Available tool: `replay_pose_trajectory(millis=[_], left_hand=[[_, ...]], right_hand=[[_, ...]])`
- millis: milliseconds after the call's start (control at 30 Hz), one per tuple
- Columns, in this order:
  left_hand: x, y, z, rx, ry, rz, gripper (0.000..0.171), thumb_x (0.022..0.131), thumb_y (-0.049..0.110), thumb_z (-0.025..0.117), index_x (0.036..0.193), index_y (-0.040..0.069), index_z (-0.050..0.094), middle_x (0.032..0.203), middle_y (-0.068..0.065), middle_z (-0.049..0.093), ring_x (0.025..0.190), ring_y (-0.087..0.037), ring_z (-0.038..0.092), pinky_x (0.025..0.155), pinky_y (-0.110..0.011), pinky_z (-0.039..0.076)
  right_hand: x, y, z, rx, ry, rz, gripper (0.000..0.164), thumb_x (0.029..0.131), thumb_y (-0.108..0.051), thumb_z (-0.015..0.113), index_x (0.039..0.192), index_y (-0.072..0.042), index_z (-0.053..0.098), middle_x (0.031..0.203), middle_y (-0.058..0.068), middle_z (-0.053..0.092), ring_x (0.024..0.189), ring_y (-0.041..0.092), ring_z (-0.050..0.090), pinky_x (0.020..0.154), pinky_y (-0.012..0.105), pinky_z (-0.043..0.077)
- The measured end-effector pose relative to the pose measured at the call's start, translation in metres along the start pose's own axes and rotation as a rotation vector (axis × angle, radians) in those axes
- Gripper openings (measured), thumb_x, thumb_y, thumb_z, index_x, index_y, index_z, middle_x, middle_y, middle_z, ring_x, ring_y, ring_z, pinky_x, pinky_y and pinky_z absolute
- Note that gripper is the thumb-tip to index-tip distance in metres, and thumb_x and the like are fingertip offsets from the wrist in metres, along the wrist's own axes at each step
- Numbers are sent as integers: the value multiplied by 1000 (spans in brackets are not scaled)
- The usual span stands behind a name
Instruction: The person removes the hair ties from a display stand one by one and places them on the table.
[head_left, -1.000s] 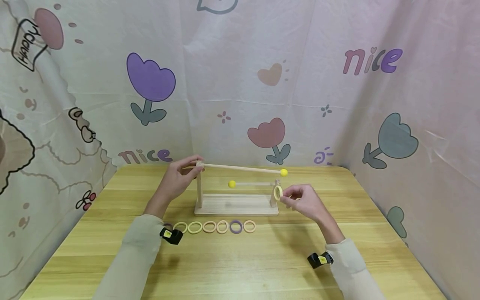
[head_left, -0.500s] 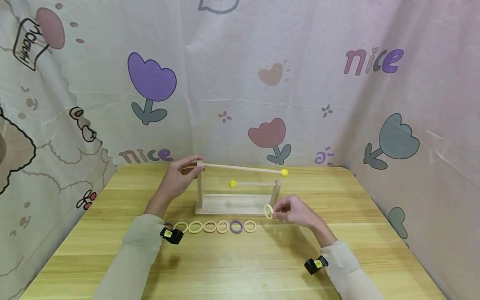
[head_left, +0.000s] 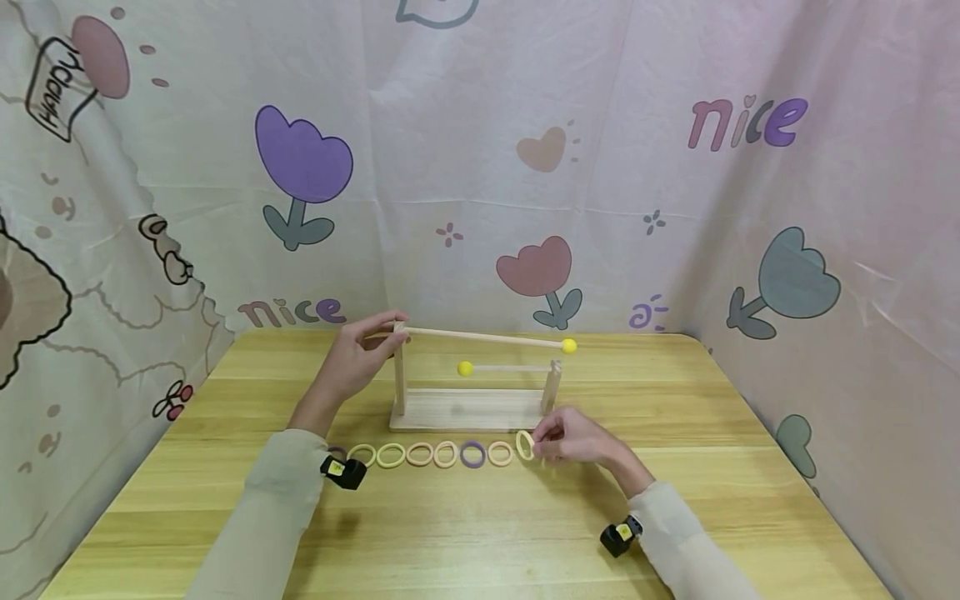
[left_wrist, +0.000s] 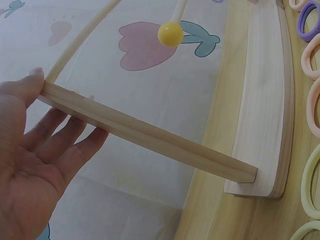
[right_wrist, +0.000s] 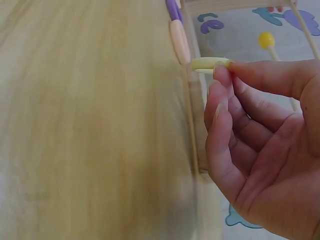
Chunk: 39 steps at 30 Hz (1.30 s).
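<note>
My left hand grips the top of the left post of a wooden stand, thumb on one side and fingers on the other. From that post a long rod with a yellow ball end reaches right. A shorter rod, also tipped with a yellow ball, points left from the right post. My right hand pinches a pale yellow ring between thumb and fingers, tilted up at the right end of the ring row. In the right wrist view the pinched ring appears edge-on.
In front of the stand's base lies a row of several rings, among them a purple ring and a peach ring. My left wrist partly covers the row's left end. A patterned cloth hangs behind the wooden table.
My right hand has carried the pale yellow ring from beside the right post down and left to the right end of the row. The left hand keeps its hold on the post.
</note>
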<state>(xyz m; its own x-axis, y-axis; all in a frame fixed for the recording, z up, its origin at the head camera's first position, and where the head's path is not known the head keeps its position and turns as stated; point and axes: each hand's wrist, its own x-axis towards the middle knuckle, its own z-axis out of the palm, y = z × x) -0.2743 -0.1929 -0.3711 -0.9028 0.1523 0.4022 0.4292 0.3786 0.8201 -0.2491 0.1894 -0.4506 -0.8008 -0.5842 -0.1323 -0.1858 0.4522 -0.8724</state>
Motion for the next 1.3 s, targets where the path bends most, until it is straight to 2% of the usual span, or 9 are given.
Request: replay_pose_trajectory(millis=[100,233,300,467,700,1100,1300], left_hand=[[0,0,0,2,-1,-3,34,102,28,67,131,12,68,127,-14,71,112,-27,71,93,-20,59],[0,1,0,3,0,-7,34,102,28,67,131,12,68,127,-14,71,112,-26,71,93,-20,59],[0,1,0,4,1,-9,34,102,28,67,131,12,68,127,-14,71,112,-27,71,93,-20,59],[0,-1,0,1,0,-10,33,102,29,67,130,13,69,126,-13,71,112,-27,71,93,-20,59],[1,-1,-1,-4,3,-3,33,101,28,68,130,12,69,124,-14,71,108,-18,72,92,-18,59],[1,-3,0,-2,4,4,32,102,28,67,130,12,69,124,-14,71,105,-8,70,91,-17,59],[0,2,0,-10,0,4,33,102,27,67,130,11,69,124,-14,72,107,-12,71,90,-20,60]], right_hand=[[1,2,2,14,-24,14,14,91,-4,71,97,9,72,80,17,73,61,13,60,54,20,51],[2,4,2,24,-39,35,14,91,-4,70,96,9,71,78,10,71,59,10,58,53,18,49],[3,5,1,19,-37,51,14,91,-5,70,96,8,71,77,6,71,58,9,58,53,18,49],[4,5,0,-34,-15,86,13,90,-7,72,91,6,72,75,7,71,56,8,58,52,19,50],[4,5,0,-59,11,132,9,90,-7,73,90,2,73,72,4,68,54,9,56,51,18,49],[1,3,-2,-101,10,126,9,88,-9,74,86,0,74,68,3,68,53,9,57,51,19,49],[1,3,-2,-119,11,126,8,88,-8,74,87,0,74,69,4,68,53,9,57,50,19,50]])
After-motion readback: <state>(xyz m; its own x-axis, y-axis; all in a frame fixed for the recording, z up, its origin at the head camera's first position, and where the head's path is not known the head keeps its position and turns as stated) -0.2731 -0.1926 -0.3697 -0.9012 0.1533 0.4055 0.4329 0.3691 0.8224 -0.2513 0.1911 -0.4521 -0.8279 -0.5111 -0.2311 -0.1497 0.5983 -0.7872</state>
